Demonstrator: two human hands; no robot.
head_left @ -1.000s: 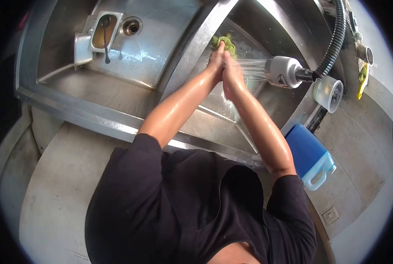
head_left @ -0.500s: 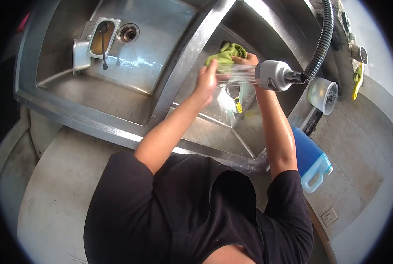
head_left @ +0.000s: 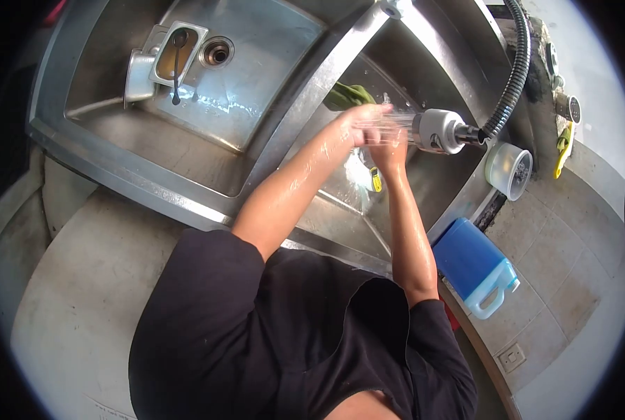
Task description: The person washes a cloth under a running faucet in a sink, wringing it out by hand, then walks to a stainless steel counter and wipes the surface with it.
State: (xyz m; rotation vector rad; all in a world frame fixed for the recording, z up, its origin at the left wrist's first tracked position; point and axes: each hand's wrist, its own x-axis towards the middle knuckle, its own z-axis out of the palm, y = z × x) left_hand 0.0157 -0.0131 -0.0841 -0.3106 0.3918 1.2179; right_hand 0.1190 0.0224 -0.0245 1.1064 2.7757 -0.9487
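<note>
Water sprays leftward from a grey and white spray head (head_left: 440, 131) over both hands, above the right sink basin (head_left: 326, 220). My left hand (head_left: 365, 122) reaches into the spray, its fingers blurred by water and motion. Close beside it, my right hand (head_left: 391, 143) is under the same stream, fingers also smeared. Whether the two hands touch cannot be told. A green cloth (head_left: 351, 96) lies beyond my left hand in the basin, apart from the fingers. Below the hands in the basin is a small yellow and black item (head_left: 376, 180).
In the left basin (head_left: 186, 147), a metal container (head_left: 165, 65) with a ladle stands beside the drain (head_left: 216, 52). A black hose (head_left: 519, 70) curves down to the spray head. On the right are a clear tub (head_left: 510, 171) and a blue jug (head_left: 470, 262).
The green cloth has left my hands and lies farther back in the basin. My hands have come closer together under the spray. The whole view has shifted slightly.
</note>
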